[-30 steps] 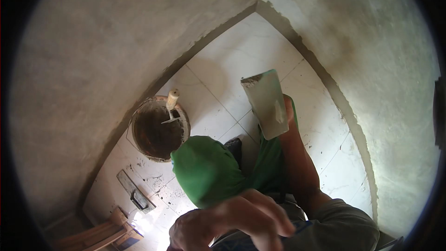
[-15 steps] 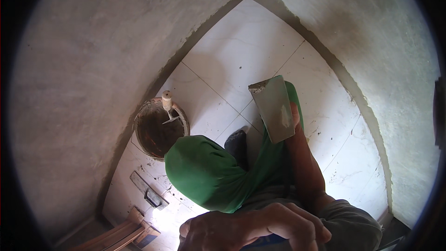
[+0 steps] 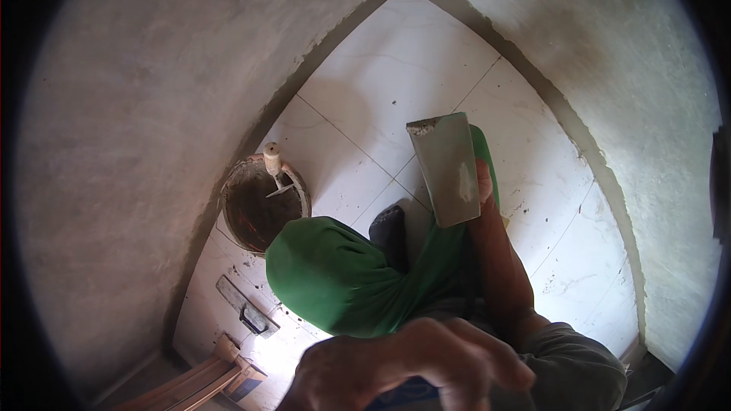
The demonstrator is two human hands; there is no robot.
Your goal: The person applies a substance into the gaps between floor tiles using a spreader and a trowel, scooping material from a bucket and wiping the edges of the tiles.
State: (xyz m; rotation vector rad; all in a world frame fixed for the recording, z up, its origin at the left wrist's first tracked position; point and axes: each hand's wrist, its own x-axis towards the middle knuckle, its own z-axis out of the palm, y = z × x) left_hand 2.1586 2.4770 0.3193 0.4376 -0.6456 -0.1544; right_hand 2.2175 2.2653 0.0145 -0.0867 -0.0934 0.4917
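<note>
My right hand (image 3: 484,183) grips a plastering trowel (image 3: 448,175) from behind; its grey rectangular blade faces up, with a lump of mortar at its far left corner. The handle is hidden. Close below the view's middle, my left hand (image 3: 411,361) is raised with bent fingers partly apart, and I see nothing in it. My knees, in green trousers (image 3: 327,278), are bent beneath. Left of them stands a bucket (image 3: 306,196) of dark mortar. A small trowel (image 3: 272,161) with a pale handle rests at its rim.
A second plastering trowel (image 3: 247,308) lies handle up on the white tiled floor (image 3: 365,68). Brown wooden pieces (image 3: 202,380) stand at the lower left. Grey plastered walls (image 3: 152,106) close in on both sides, meeting in the far corner, with a darker band along their foot.
The held trowel has shifted slightly away from me and turned a little. My left hand has moved slightly, its fingers still bent. The bucket and floor tools keep their places.
</note>
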